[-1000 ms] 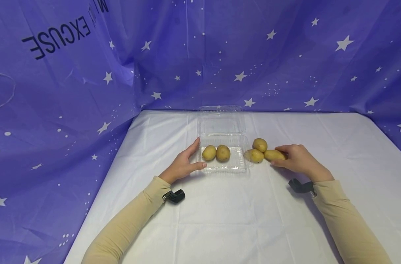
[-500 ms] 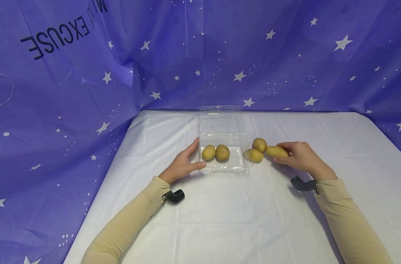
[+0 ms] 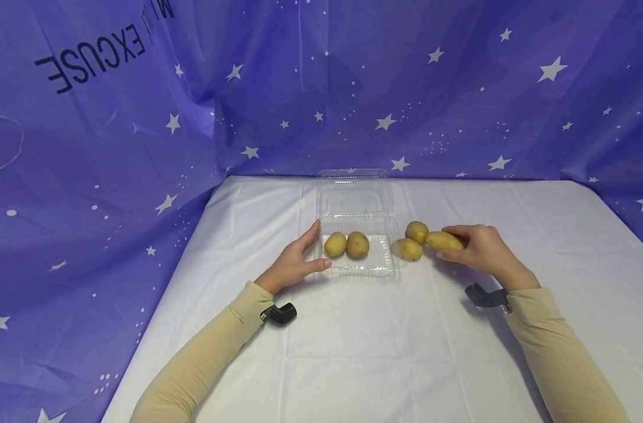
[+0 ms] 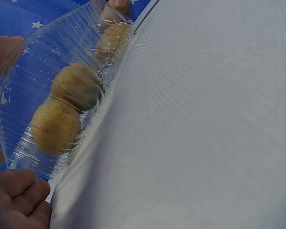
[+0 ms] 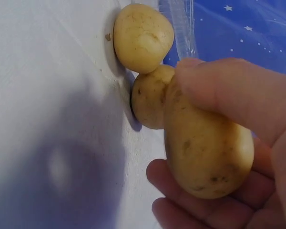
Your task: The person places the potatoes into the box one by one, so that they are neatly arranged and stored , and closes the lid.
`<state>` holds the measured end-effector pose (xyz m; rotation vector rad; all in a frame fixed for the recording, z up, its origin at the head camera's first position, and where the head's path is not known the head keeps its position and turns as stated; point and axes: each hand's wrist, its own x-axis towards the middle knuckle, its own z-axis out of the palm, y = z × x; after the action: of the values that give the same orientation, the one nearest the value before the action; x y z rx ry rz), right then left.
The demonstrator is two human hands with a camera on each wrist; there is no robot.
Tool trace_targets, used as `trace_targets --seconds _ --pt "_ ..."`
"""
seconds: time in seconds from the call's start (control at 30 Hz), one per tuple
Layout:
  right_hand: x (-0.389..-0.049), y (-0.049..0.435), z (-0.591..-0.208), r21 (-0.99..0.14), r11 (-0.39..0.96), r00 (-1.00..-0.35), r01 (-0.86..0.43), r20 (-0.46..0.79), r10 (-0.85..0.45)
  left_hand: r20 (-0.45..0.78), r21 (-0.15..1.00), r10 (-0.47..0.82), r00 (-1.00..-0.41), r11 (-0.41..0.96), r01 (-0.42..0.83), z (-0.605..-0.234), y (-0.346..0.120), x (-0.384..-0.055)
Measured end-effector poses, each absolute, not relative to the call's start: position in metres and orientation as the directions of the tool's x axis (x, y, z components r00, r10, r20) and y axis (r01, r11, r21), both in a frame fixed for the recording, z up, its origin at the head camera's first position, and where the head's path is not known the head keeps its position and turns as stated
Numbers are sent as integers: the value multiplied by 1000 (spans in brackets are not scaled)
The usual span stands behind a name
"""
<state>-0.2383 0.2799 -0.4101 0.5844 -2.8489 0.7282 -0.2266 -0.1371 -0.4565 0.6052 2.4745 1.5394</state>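
A clear plastic clamshell container (image 3: 379,264) lies with its lid raised at the back. Inside its base two round potatoes, the left potato (image 3: 335,244) and the right potato (image 3: 358,245), sit side by side. My left hand (image 3: 295,264) holds the container's left end, thumb at the front rim and fingers at the far corner. Between thumb and fingers, my right hand (image 3: 477,249) grips a longer potato (image 5: 207,145), close over the cloth. Just left of it lie two loose potatoes, the rear one (image 3: 417,231) and the front one (image 3: 410,249), the latter partly behind the container's wall.
A white cloth (image 3: 364,352) covers the table, lightly creased. Behind and to the left hangs a blue-purple curtain (image 3: 353,88) with stars and lettering. Dark wrist-worn cameras, the left camera (image 3: 281,314) and the right camera (image 3: 482,295), sit at the sleeves.
My right hand has raised the long potato slightly and tilted it, shifting a little away from the front loose potato. The left hand and the container stay put.
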Motion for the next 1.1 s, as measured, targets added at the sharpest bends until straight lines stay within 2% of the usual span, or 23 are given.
trace_targets --seconds 0.17,0.57,0.83,1.1 --pt "-237 275 -411 -486 778 -915 -398 273 -297 72 887 422 -904 386 252 -455 -137 -226" --pt "-237 260 -403 -625 696 -935 -354 225 -274 71 886 416 -907 391 249 -457 -138 -226" --pt "-240 238 -398 -667 646 -926 -371 218 -307 74 883 418 -905 395 255 -455 -136 -225" --pt "-240 212 -391 -634 650 -905 -419 236 -353 74 890 417 -906 382 248 -455 -136 -225"
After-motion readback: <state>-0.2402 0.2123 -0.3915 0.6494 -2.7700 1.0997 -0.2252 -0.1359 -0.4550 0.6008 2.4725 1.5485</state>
